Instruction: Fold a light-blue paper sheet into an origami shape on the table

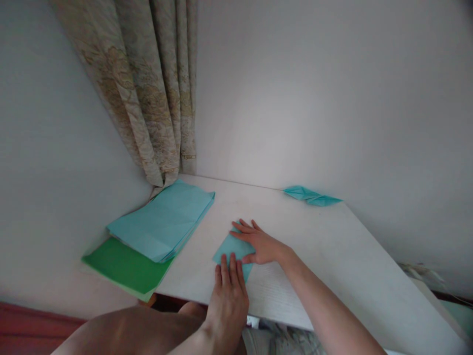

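Note:
A folded piece of light blue paper point(226, 246) lies flat on the white table point(295, 296) in front of me. My left hand point(229, 286) rests on its near part, fingers stretched forward and flat. Across its far right part lies my right hand point(258, 242), with the fingers spread and the thumb apart. Both hands touch the paper from above and neither grips it. Part of the paper is hidden under the fingers.
To the left lies a stack of light blue sheets point(162, 219) on top of green sheets point(129, 264), which reach the table's edge. Folded blue paper pieces point(312, 195) lie along the wall at the back right. A patterned curtain point(148, 88) hangs down at the back left corner.

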Tool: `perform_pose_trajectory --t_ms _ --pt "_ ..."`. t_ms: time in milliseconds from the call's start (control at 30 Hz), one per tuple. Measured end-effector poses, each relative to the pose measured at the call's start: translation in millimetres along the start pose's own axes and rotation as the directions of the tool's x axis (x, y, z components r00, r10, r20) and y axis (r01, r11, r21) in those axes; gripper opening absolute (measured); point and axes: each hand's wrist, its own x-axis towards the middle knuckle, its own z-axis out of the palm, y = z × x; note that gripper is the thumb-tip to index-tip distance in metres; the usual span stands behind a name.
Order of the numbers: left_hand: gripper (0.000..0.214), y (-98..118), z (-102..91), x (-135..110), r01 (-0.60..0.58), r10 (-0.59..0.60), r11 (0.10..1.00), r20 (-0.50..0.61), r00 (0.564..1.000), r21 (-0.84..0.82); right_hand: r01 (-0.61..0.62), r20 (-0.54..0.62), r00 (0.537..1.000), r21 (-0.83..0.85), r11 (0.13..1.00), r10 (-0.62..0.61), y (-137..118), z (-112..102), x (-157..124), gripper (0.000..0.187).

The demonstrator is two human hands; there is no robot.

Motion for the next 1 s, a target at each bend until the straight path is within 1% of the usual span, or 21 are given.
perform_pose_trajectory --t_ms 33,100,167,267,333,367,433,533,600,700,867,933,1000 --pt "0.048 0.0 -0.1 -0.4 0.012 -0.012 1.000 -0.001 1.000 -0.002 -0.007 0.006 1.000 0.008 1.000 0.007 1.4 -1.2 -0.7 0.088" --pt "0.049 0.2 -0.6 -1.6 0.021 -0.021 1.000 -0.007 1.000 -0.011 -0.056 -0.017 0.998 0.032 0.998 0.056 6.3 -2.4 -0.8 0.088" --pt "0.049 0.9 -1.3 -3.1 0.022 -0.022 1.000 -0.015 1.000 -0.019 -0.157 -0.071 0.984 0.062 0.986 0.161 12.2 -2.4 0.3 0.082" --pt "0.052 1.6 -2.7 -4.8 0.012 -0.013 0.999 -0.018 1.000 -0.030 -0.332 -0.164 0.925 0.089 0.939 0.343 17.8 -1.6 2.6 0.071" --pt "0.052 0.9 -3.7 -4.7 0.005 -0.005 0.999 -0.017 1.000 -0.037 -0.369 -0.209 0.902 0.078 0.926 0.378 17.0 -0.1 3.8 0.065" --pt "0.051 0.0 -4.1 -4.3 -0.004 0.004 0.999 -0.017 1.000 -0.042 -0.358 -0.224 0.904 0.063 0.932 0.363 15.3 1.3 4.5 0.062" --pt "0.050 -2.2 -4.5 -3.1 -0.039 0.038 0.998 -0.020 0.999 -0.054 -0.293 -0.236 0.928 0.021 0.956 0.289 10.3 6.0 6.4 0.054" --pt "0.047 -5.3 -3.9 -1.7 -0.119 0.116 0.990 -0.042 0.992 -0.080 -0.168 -0.205 0.965 -0.003 0.986 0.164 3.0 15.3 10.2 0.049" --pt "0.045 -6.2 -3.1 -1.5 -0.170 0.165 0.982 -0.056 0.985 -0.088 -0.127 -0.181 0.975 0.016 0.992 0.128 0.7 19.6 12.4 0.048" --pt "0.045 -6.6 -2.9 -1.7 -0.202 0.198 0.975 -0.053 0.979 -0.089 -0.113 -0.163 0.980 0.028 0.993 0.117 0.1 19.7 12.9 0.053" --pt "0.052 -7.1 -6.1 -2.6 -0.205 0.205 0.973 -0.011 0.979 -0.108 -0.081 -0.112 0.990 0.013 0.997 0.082 -0.6 13.0 10.0 0.073" --pt "0.053 -7.1 -7.4 -3.1 -0.179 0.179 0.978 -0.010 0.984 -0.107 -0.103 -0.103 0.989 0.026 0.994 0.105 0.6 12.0 9.7 0.074" --pt "0.052 -7.4 -8.6 -3.2 -0.134 0.134 0.987 -0.015 0.991 -0.090 -0.165 -0.120 0.978 0.047 0.985 0.169 4.4 12.1 9.8 0.073"
